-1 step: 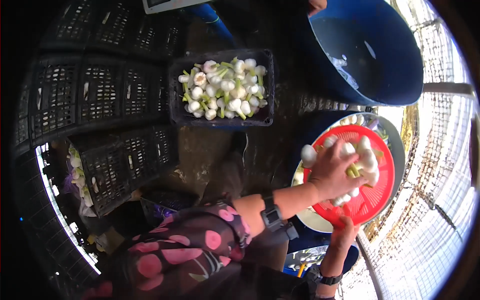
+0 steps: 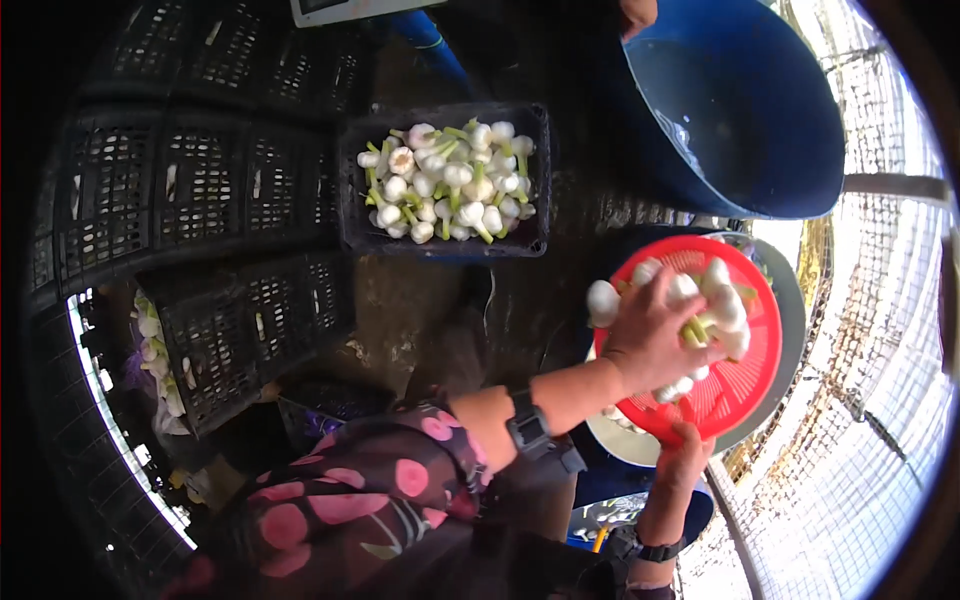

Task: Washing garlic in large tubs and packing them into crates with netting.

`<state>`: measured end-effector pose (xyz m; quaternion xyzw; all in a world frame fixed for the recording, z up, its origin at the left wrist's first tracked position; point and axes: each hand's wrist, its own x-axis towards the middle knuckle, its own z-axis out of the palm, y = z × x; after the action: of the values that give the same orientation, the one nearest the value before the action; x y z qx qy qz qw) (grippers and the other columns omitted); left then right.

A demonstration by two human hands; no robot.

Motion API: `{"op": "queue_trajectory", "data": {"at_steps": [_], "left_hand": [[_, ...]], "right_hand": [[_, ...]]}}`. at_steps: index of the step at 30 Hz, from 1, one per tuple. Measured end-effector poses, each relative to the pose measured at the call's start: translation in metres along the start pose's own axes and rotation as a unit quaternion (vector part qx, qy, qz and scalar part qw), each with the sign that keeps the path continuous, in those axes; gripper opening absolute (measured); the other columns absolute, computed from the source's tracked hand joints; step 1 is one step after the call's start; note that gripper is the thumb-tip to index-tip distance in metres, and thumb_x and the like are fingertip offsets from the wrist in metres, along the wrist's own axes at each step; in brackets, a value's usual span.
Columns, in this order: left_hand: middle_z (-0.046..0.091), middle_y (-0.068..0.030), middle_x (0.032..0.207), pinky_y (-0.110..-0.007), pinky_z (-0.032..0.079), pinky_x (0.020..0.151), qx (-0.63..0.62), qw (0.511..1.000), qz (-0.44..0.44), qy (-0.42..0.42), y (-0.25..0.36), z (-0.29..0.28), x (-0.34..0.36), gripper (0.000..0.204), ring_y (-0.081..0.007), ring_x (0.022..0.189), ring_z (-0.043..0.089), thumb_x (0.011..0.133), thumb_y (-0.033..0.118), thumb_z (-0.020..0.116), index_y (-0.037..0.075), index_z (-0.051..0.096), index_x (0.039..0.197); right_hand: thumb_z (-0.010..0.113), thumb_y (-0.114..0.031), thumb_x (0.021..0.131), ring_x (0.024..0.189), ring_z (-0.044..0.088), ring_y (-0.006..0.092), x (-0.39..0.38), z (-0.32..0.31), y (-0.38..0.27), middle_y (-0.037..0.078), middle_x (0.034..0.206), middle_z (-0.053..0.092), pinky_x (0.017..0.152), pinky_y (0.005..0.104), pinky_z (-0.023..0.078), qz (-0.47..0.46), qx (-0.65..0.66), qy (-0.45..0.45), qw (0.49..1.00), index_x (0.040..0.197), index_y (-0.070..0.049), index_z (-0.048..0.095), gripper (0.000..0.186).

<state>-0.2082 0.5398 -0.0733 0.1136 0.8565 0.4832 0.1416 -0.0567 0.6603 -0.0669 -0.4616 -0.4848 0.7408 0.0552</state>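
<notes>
My left hand [image 2: 655,335] reaches over a red plastic strainer basket [image 2: 755,375], its fingers curled round several white garlic bulbs [image 2: 725,305] with short green stems. One bulb [image 2: 603,303] sticks out past the basket's left rim, beside my fingers. My right hand [image 2: 684,455] grips the near rim of the basket, thumb on top. The basket is held tilted above a round tub with a pale rim [image 2: 785,345]. More garlic shows in the tub under the basket's near left edge; the rest of its inside is hidden.
A black crate [image 2: 345,225] of garlic stands ahead. Stacked black crates [image 2: 105,200] line the left. At the far right is a big blue barrel [image 2: 770,110], another person's hand [image 2: 638,14] at its rim. Mesh netting [image 2: 830,440] hangs along the right; another blue container [image 2: 700,515] stands near.
Both hands and the red basket have shifted slightly left and away from me, with the garlic still in it. The person's hand at the blue barrel has moved a little.
</notes>
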Motion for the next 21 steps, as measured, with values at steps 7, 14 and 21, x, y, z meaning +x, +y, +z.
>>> {"op": "queue_trajectory", "data": {"at_steps": [7,14,21], "left_hand": [[0.041,-0.0192,0.118,-0.045,0.034,0.097,-0.065,0.966,0.015,0.25,-0.148,-0.14,0.036,0.053,-0.0352,0.112,0.042,0.065,0.035,0.067,0.008,0.056,0.109],[0.041,-0.0182,0.125,-0.041,0.032,0.101,-0.026,0.937,0.036,0.345,-0.324,-0.243,0.023,0.044,-0.0335,0.117,0.04,0.069,0.011,0.065,0.002,0.053,0.11],[0.038,-0.0217,0.131,-0.041,0.033,0.101,0.175,0.908,-0.183,0.335,-0.44,-0.251,-0.061,0.046,-0.0387,0.119,0.04,0.066,-0.001,0.059,0.009,0.058,0.111]], "right_hand": [[0.051,0.006,0.071,0.092,0.057,0.0151,0.043,0.2,0.047,0.007,0.106,0.058,0.075,0.0249,0.047,-0.106,-0.18,-0.16,0.965,0.115,0.002,0.05,0.044],[0.058,0.005,0.068,0.098,0.059,0.0395,0.072,0.348,0.099,0.028,0.136,0.035,0.076,0.0371,0.053,-0.538,-0.492,-0.192,0.657,0.132,-0.019,0.044,0.07],[0.064,-0.001,0.064,0.103,0.059,0.0355,0.09,0.361,0.145,0.027,0.137,0.034,0.076,0.0352,0.053,-0.577,-0.52,-0.223,0.589,0.121,-0.025,0.056,0.063]]}}
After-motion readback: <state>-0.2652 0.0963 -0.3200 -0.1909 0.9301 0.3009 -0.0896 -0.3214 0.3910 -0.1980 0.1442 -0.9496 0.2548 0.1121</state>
